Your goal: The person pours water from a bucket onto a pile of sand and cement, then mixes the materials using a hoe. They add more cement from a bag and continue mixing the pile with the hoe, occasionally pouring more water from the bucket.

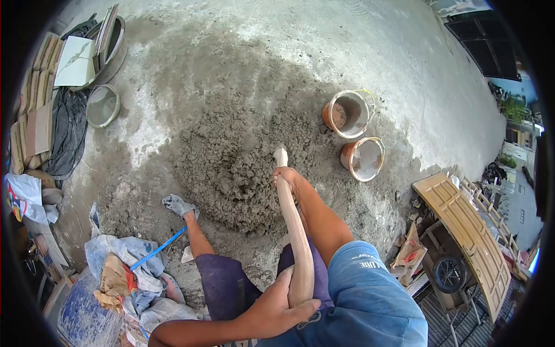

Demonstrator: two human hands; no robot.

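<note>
A long, pale wooden tool handle (296,237) runs from my waist forward to a heap of wet grey mortar (237,173). My right hand (286,177) is wrapped round it near its far end, just above the heap. Close to my body, my left hand (289,306) grips the near end, thumb across the wood. The handle's far tip is at the heap's right side; no blade or head can be made out there. My mortar-covered foot (178,205) stands at the heap's left edge.
Two orange-brown buckets, one farther (327,118) and one nearer (347,156), stand right of the heap. A round sieve-like tub (104,106) and stacked tiles are on the left. Crumpled sacks (150,289) lie lower left. A wheeled cart (451,274) with a wooden door (462,231) stands right.
</note>
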